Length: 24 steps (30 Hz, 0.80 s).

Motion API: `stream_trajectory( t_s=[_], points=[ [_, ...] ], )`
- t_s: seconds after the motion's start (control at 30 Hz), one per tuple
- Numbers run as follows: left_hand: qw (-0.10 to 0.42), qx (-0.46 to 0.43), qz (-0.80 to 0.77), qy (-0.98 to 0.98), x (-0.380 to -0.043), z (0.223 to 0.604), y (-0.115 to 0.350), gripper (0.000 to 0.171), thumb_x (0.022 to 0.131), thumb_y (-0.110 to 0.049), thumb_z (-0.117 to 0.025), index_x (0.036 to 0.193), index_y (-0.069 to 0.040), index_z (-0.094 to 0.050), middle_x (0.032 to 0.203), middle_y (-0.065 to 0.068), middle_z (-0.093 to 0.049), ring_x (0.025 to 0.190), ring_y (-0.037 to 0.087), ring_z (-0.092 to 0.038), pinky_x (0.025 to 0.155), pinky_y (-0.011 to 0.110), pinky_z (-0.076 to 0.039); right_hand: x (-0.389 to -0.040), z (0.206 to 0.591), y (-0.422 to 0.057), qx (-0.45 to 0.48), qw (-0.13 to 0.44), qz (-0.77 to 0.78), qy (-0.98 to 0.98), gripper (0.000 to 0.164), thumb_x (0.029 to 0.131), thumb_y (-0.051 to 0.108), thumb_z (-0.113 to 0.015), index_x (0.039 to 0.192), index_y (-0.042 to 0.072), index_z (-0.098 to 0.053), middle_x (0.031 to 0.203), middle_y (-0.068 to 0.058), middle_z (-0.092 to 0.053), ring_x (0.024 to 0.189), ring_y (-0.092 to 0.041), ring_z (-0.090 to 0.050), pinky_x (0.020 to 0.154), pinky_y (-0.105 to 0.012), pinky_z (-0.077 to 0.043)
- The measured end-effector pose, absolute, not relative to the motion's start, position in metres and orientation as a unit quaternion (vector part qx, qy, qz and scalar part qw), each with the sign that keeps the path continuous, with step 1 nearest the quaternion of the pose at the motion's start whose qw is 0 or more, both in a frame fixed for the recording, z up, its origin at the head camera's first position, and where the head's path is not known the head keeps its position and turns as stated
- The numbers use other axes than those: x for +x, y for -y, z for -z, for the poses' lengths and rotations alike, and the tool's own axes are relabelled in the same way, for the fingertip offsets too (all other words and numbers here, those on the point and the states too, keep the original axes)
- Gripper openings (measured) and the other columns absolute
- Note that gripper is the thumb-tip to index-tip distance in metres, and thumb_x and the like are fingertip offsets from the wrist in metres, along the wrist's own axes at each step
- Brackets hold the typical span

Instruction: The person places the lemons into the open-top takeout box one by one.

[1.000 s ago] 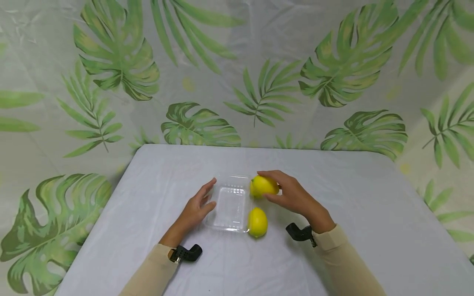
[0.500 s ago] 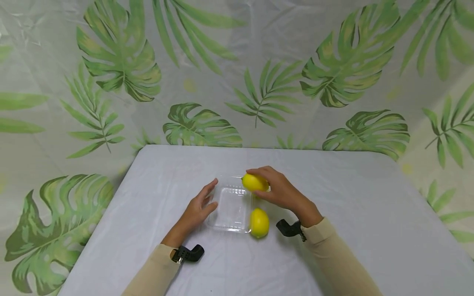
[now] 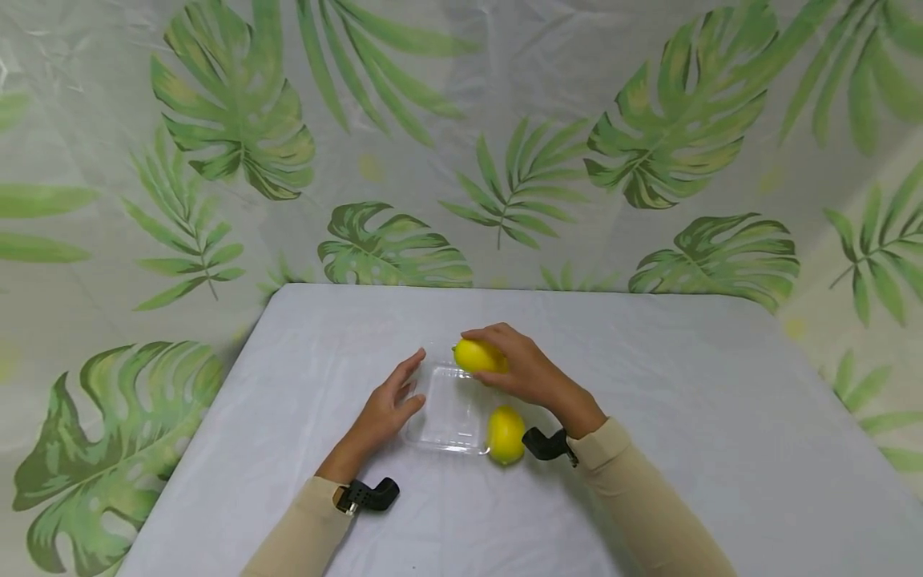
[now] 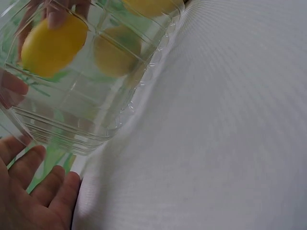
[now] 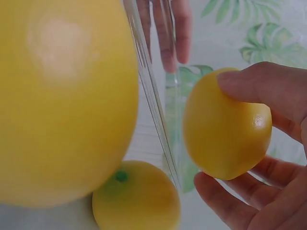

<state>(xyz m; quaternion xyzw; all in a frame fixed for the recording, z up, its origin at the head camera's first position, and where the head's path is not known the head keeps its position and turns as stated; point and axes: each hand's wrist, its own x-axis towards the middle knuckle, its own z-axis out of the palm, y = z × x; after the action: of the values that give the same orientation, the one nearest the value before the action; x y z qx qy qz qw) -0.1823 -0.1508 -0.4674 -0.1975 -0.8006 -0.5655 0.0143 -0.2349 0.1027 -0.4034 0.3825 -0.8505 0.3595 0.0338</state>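
Note:
A clear plastic container stands on the table, its inner side visible from above. My right hand holds a lemon over its back right part, thumb and fingers round the fruit, as the right wrist view shows. A second lemon lies against the container's right side near the front corner. A third lemon, with a green tip, sits by the container wall in the right wrist view; the right hand hides it in the head view. My left hand rests at the container's left side, fingers loosely extended.
A white cloth covers the table. Behind it hangs a backdrop printed with green leaves. Each wrist bears a black camera mount, the right one close beside the front lemon.
My right hand has lifted the lemon slightly and carried it left, from beside the container to over it. The left hand, container and front lemon hold nearly the same place.

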Motion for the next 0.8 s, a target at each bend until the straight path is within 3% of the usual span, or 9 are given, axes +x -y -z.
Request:
stream_trajectory(
  t_s=[0.1, 0.8],
  points=[
    [0.011, -0.203, 0.565, 0.799, -0.176, 0.456, 0.15, 0.062, 0.092, 0.004, -0.053, 0.148, 0.005, -0.027, 0.155, 0.021, -0.027, 0.142, 0.036, -0.027, 0.11, 0.053, -0.031, -0.235, 0.405, -0.098, 0.381, 0.034, -0.358, 0.852, 0.052, 0.084, 0.013, -0.075, 0.133, 0.011, -0.057, 0.125, -0.007, -0.057, 0.108, -0.021, -0.054, 0.093, -0.039, -0.05],
    [0.013, -0.214, 0.569, 0.794, -0.175, 0.453, 0.151, 0.062, 0.09, 0.01, -0.05, 0.148, 0.006, -0.027, 0.154, 0.023, -0.027, 0.141, 0.038, -0.028, 0.109, 0.056, -0.031, -0.237, 0.413, -0.081, 0.39, -0.007, -0.311, 0.867, 0.053, 0.085, 0.015, -0.073, 0.135, 0.011, -0.055, 0.129, -0.008, -0.056, 0.114, -0.021, -0.054, 0.099, -0.039, -0.047]
  ],
)
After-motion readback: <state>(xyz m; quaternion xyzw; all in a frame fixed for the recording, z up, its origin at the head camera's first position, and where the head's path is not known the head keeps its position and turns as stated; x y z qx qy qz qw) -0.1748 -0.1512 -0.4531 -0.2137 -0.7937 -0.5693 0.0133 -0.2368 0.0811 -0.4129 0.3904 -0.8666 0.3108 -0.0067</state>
